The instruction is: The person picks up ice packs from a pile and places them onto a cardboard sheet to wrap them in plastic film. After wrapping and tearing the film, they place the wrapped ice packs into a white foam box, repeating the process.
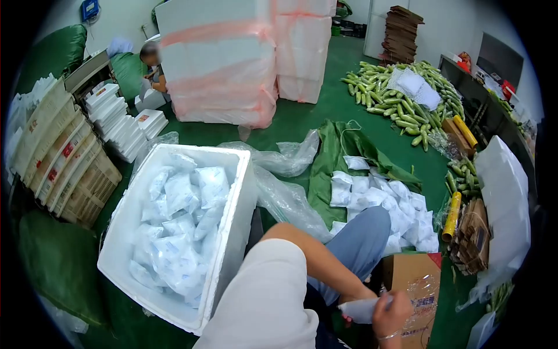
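My right hand, with a thin band at the wrist, is closed round one end of a white ice pack at the lower right. My left forearm reaches across from the white sleeve to the same pack. Most of my left hand is hidden by the pack and my right hand, so its fingers do not show. Both hands are beside an upright brown carton. On the left stands a white foam box holding many similar packs. More packs lie piled on a green sack.
Clear plastic film lies between box and sack. Stacked crates and white foam trays stand left. Wrapped foam boxes rise behind, near a seated person. Green vegetables and yellow rolls lie right.
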### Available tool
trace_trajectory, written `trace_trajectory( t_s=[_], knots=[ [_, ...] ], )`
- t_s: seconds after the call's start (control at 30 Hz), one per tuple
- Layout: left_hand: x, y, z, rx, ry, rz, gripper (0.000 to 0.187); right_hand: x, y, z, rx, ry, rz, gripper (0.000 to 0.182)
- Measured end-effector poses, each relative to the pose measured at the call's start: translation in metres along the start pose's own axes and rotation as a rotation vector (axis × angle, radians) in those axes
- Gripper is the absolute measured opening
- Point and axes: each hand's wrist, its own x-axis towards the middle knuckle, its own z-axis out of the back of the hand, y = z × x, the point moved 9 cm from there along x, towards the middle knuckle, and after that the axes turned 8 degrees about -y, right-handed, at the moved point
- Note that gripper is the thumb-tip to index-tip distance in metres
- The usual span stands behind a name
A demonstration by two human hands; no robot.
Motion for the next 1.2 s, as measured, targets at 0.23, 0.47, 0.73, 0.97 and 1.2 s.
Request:
trace_trajectory(
  t_s=[0.23, 0.47, 0.73, 0.97, 1.2],
  knots=[
    [-0.164, -0.158, -0.014, 0.266, -0.727, -0.654, 0.073, 0.036, -0.111, 0.030, 0.390, -0.458, -0.427, 0.019],
    [-0.192, -0.142, -0.005, 0.628, -0.756, -0.441, 0.029, 0.065, -0.002, 0.032, 0.193, -0.187, 0.109, 0.013],
    [-0.427, 0.015, -0.042, 0.211, -2.165, -0.512, 0.036, 0.075, 0.144, 0.010, 0.906, -0.266, 0.533, 0.040],
    [-0.541, 0.141, -0.083, 0.760, -2.687, 1.091, 0.043, 0.100, -0.058, -0.010, 0.825, -0.150, -0.307, 0.025],
    [-0.312, -0.085, 0.274, 0.620, -2.118, -0.627, 0.059, -0.003, -0.221, -0.087, 0.454, -0.186, -0.751, 0.019]
  ],
)
